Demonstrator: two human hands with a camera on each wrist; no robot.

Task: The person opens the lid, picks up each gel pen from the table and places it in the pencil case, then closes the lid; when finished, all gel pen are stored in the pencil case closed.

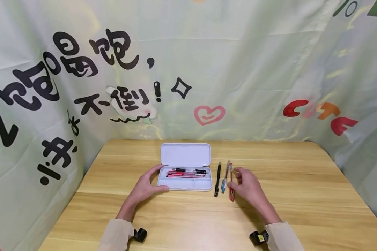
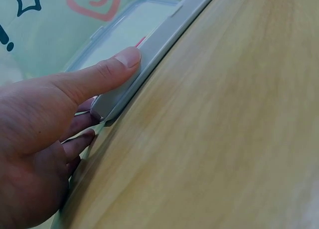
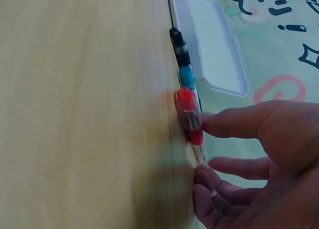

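Note:
A white pencil case (image 1: 185, 188) lies with its lid (image 1: 185, 154) raised, several red and black pens (image 1: 183, 173) inside. My left hand (image 1: 146, 186) holds its left end, the thumb on the front wall and the fingers round the back corner; the left wrist view shows this hand (image 2: 45, 124) on the case (image 2: 117, 102). Right of the case lie a black pen (image 1: 217, 179), a blue-capped pen (image 1: 223, 185) and a red pen (image 1: 231, 195). My right hand (image 1: 248, 184) is at the red pen, its thumb touching the barrel; this hand (image 3: 269, 154) has its fingers bent beside the pen (image 3: 189, 119).
The wooden table (image 1: 188, 223) runs up to a printed cloth (image 1: 245, 69) behind it and at both sides. A black wrist camera (image 1: 140, 235) is on the left wrist and another (image 1: 258, 238) on the right.

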